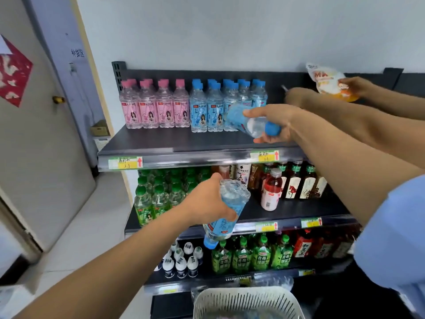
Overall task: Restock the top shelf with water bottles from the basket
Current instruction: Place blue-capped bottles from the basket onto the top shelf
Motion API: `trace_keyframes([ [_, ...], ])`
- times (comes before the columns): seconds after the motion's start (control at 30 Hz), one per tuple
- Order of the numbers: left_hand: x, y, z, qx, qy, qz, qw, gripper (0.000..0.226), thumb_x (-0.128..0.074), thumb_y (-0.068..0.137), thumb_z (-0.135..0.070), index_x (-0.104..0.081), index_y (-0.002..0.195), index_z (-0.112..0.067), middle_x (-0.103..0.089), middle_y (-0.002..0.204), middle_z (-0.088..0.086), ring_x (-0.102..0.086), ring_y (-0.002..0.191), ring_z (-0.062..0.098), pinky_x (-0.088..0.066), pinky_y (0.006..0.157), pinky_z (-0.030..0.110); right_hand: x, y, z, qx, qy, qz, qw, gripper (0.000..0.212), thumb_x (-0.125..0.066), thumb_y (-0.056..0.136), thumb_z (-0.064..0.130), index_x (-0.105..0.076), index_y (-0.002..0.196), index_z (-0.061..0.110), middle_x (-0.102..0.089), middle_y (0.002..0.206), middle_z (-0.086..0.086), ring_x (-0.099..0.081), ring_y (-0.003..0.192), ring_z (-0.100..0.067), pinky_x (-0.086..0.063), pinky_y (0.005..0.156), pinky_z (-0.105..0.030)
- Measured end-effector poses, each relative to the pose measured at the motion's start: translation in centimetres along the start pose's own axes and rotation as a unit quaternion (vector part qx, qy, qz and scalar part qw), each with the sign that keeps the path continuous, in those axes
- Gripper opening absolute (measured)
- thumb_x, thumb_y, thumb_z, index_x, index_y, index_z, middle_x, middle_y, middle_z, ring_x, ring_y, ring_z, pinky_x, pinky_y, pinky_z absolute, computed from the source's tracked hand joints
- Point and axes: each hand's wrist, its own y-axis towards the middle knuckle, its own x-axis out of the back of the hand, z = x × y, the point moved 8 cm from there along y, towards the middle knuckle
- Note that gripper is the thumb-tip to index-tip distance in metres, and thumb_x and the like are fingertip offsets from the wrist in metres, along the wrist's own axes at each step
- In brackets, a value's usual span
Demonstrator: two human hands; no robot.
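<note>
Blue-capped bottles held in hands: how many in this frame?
2. One bottle lies tilted in the right hand over the top shelf; the other bottle hangs cap-down in the left hand before the middle shelf. A further blurred hand is unclear.

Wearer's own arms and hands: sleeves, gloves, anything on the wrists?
No gloves, watch or rings visible on the left hand or right hand. The left forearm is uncovered; the right arm wears a light blue sleeve above the elbow.

A shop: price tags (pixel 125 162) front shelves (pixel 174 139) of bottled drinks (pixel 158 109)
</note>
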Motion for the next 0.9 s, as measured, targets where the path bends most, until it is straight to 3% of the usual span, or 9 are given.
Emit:
trace_keyframes([
  [0.1,-0.1,0.5,-0.3,-0.001,-0.005,-0.007,1.000,0.059,-0.083,0.061,-0.022,-0.040,0.103,-0.016,-0.062,0.098,0.003,-0.064,0.089,0.022,-0.057,0.075,0.043,0.9,0.7,1.4,0.043,-0.116,-0.015,0.992,0.051,-0.080,0.073,0.028,-0.059,0.116,0.011,-0.059,0.116,-0.008,-0.063,0.089,-0.023,-0.056,0.056,-0.027],
  [0.27,0.4,1.1,-0.2,-0.001,-0.027,-0.011,1.000,0.061,-0.082,0.062,-0.019,-0.040,0.106,-0.016,-0.062,0.099,0.003,-0.064,0.091,0.022,-0.056,0.079,0.044,0.7,1.0,3.6,0.105,-0.194,0.005,0.975,0.056,-0.083,0.069,0.012,-0.058,0.119,0.019,-0.066,0.111,-0.007,-0.066,0.097,-0.021,-0.059,0.080,-0.036],
  [0.33,0.6,1.4,-0.2,-0.008,-0.029,-0.012,0.999,0.068,-0.082,0.062,-0.018,-0.039,0.114,-0.014,-0.063,0.102,0.004,-0.064,0.093,0.023,-0.056,0.081,0.045,0.4,0.8,4.4,0.111,-0.227,0.017,0.967,0.052,-0.082,0.069,0.012,-0.059,0.116,0.016,-0.068,0.107,-0.009,-0.068,0.091,-0.024,-0.060,0.075,-0.035],
  [0.47,0.6,2.1,-0.1,-0.018,-0.041,-0.008,0.999,0.078,-0.082,0.062,-0.017,-0.036,0.125,-0.015,-0.063,0.107,0.004,-0.064,0.095,0.022,-0.056,0.083,0.044,-0.4,0.3,5.7,0.109,-0.281,0.017,0.953,0.045,-0.080,0.072,0.016,-0.057,0.110,0.014,-0.066,0.092,-0.006,-0.067,0.076,-0.022,-0.056,0.046,-0.024],
  [0.57,0.5,2.6,0.1,-0.017,-0.051,0.001,0.999,0.083,-0.083,0.060,-0.018,-0.035,0.128,-0.014,-0.062,0.109,0.004,-0.064,0.096,0.023,-0.056,0.083,0.044,-0.1,1.0,6.2,0.118,-0.292,-0.016,0.949,0.049,-0.083,0.070,0.020,-0.057,0.110,0.010,-0.066,0.097,-0.009,-0.068,0.089,-0.028,-0.059,0.058,-0.030],
  [0.67,0.3,2.8,0.2,-0.018,-0.051,0.011,0.998,0.084,-0.083,0.060,-0.018,-0.035,0.128,-0.014,-0.062,0.108,0.004,-0.064,0.096,0.023,-0.056,0.082,0.042,0.6,1.5,6.7,0.111,-0.281,-0.043,0.952,0.040,-0.082,0.070,0.031,-0.060,0.093,0.008,-0.068,0.092,-0.012,-0.066,0.069,-0.026,-0.052,0.044,-0.024],
  [0.73,0.3,3.1,0.3,-0.019,-0.047,0.009,0.999,0.084,-0.084,0.060,-0.018,-0.035,0.129,-0.014,-0.062,0.109,0.003,-0.063,0.096,0.022,-0.056,0.082,0.040,0.8,2.0,6.9,0.099,-0.265,-0.048,0.958,0.041,-0.083,0.068,0.034,-0.060,0.089,0.006,-0.070,0.096,-0.016,-0.064,0.070,-0.029,-0.055,0.058,-0.029],
  [0.8,0.4,3.3,0.3,-0.020,-0.047,0.006,0.999,0.083,-0.084,0.061,-0.019,-0.035,0.128,-0.014,-0.062,0.107,0.002,-0.063,0.095,0.021,-0.056,0.081,0.039,1.1,2.2,7.1,0.095,-0.254,-0.063,0.961,0.053,-0.084,0.065,0.032,-0.057,0.102,0.006,-0.066,0.107,-0.014,-0.061,0.077,-0.030,-0.053,0.074,-0.036],
  [0.9,0.4,3.7,0.2,-0.024,-0.047,0.007,0.999,0.079,-0.083,0.061,-0.018,-0.037,0.125,-0.015,-0.062,0.107,0.001,-0.063,0.095,0.020,-0.057,0.080,0.039,1.2,1.7,8.7,0.143,-0.274,-0.102,0.946,0.068,-0.082,0.069,0.029,-0.046,0.123,0.008,-0.055,0.109,-0.008,-0.053,0.086,-0.025,-0.044,0.058,-0.028],
])
